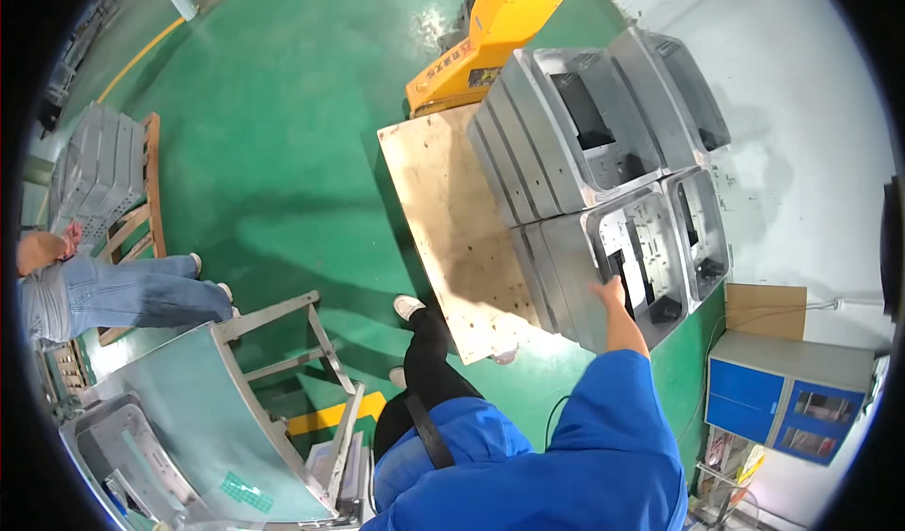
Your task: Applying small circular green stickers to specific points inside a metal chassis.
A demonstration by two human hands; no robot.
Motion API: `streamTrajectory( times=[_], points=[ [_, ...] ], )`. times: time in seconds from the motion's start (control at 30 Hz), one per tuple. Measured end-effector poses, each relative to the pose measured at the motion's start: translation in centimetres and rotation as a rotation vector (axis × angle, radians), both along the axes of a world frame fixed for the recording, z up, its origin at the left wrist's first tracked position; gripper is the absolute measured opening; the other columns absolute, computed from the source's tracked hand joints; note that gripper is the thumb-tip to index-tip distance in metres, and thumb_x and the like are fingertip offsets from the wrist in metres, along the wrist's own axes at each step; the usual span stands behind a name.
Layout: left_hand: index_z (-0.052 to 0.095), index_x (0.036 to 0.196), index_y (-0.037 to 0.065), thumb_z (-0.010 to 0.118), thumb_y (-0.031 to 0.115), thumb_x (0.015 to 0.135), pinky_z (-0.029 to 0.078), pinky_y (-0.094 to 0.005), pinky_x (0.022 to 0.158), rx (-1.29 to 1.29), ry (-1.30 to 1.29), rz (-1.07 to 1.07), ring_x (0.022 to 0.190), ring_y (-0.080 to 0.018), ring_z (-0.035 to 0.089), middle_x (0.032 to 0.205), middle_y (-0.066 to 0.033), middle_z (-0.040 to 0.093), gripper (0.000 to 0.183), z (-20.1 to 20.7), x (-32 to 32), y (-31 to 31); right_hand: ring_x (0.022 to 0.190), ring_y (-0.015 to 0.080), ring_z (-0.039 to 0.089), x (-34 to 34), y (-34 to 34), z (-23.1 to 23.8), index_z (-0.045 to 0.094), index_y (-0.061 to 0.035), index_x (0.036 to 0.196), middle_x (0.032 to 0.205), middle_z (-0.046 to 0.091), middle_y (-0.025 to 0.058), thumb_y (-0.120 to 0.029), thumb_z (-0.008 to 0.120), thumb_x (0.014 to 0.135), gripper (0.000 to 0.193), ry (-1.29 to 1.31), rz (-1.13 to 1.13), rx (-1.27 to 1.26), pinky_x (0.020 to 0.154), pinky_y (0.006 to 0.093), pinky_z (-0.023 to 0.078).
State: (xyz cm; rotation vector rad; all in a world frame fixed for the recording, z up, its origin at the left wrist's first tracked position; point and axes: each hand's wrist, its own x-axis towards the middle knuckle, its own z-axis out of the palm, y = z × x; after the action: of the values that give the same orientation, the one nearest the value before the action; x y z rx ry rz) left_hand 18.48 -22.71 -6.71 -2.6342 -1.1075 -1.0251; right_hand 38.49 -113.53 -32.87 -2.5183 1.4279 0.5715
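My right hand (614,293) reaches out over the near stack and grips the rim of a grey metal housing (577,281). The housing is a deep, box-like shell with rounded corners, turned on its side so that its open face points right. Cut-outs and small holes show in its inner wall. More such shells are nested behind it, and another row of grey housings (517,145) stands on the far side. They rest on a wooden board (443,211). My left hand is out of view.
A yellow pallet truck (495,36) stands beyond the board. At left are a frame-legged table (174,408) with a grey housing (141,446) on it, and a person (123,291) beside stacked housings (99,168). A blue-doored cabinet (749,399) stands at right.
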Motion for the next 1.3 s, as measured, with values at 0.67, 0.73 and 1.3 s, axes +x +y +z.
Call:
streamTrajectory(
  times=[0.67,0.73,1.3],
  points=[
    [0.062,0.085,0.001,0.064,0.004,0.079,0.04,-0.0179,0.06,-0.629,-0.389,-0.109,0.066,-0.0044,0.052,0.074,-0.0007,0.061,0.007,2.3,-2.7,-14.7,0.078,0.0172,0.057,-1.1,25.9,28.6,0.053,0.0073,0.099,0.087,0.062,0.0129,-0.019,0.072,0.068,0.045,-0.394,0.741,0.934,0.071,0.0296,0.046],
    [0.062,0.082,0.001,0.065,0.003,0.077,0.038,-0.0179,0.056,-0.62,-0.475,-0.137,0.063,-0.004,0.05,0.072,-0.0006,0.061,0.006,3.7,-7.7,-16.0,0.077,0.0186,0.057,-1.8,30.7,30.2,0.052,0.0075,0.097,0.085,0.062,0.0145,-0.021,0.073,0.066,0.046,-0.375,1.14,0.839,0.071,0.0305,0.046],
    [0.061,0.074,-0.003,0.064,-0.006,0.069,0.041,-0.0212,0.053,-0.627,-0.812,0.087,0.059,-0.011,0.055,0.069,-0.0077,0.062,0.007,6.3,-22.6,-24.3,0.068,0.0305,0.058,-6.2,70.9,25.8,0.047,-0.005,0.084,0.07,0.056,0.0108,-0.028,0.07,0.065,0.038,-0.228,3.093,0.75,0.057,0.0397,0.046]
  ],
)
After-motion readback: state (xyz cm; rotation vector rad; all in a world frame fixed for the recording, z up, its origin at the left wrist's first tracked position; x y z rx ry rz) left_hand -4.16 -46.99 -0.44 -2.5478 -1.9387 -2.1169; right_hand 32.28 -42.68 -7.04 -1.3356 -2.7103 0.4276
